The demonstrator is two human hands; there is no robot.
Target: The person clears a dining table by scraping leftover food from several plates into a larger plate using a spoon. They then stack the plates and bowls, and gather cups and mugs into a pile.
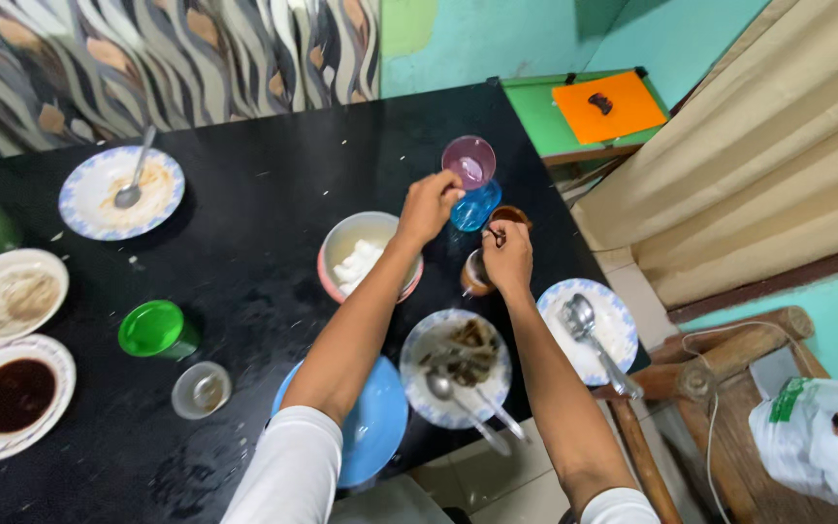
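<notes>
My left hand [429, 207] reaches over the black table [264, 213] and grips the rim of a blue plastic cup [478, 206]. A pink cup [468, 161] stands just behind it. My right hand [508, 256] covers a small brown cup [473, 278] and pinches something small and dark above it; what it is I cannot tell. A white bowl with a pink rim [369, 254], holding white food, sits under my left forearm. Below my hands lies a plate with leftovers and two spoons [455, 368].
A plate with a spoon [589, 330] hangs at the table's right edge, a blue plate [370, 422] at the near edge. On the left are a green cup [156, 330], a clear glass [201, 390], a dark sauce bowl [12, 396] and other used plates. Wooden chair [720, 359] at right.
</notes>
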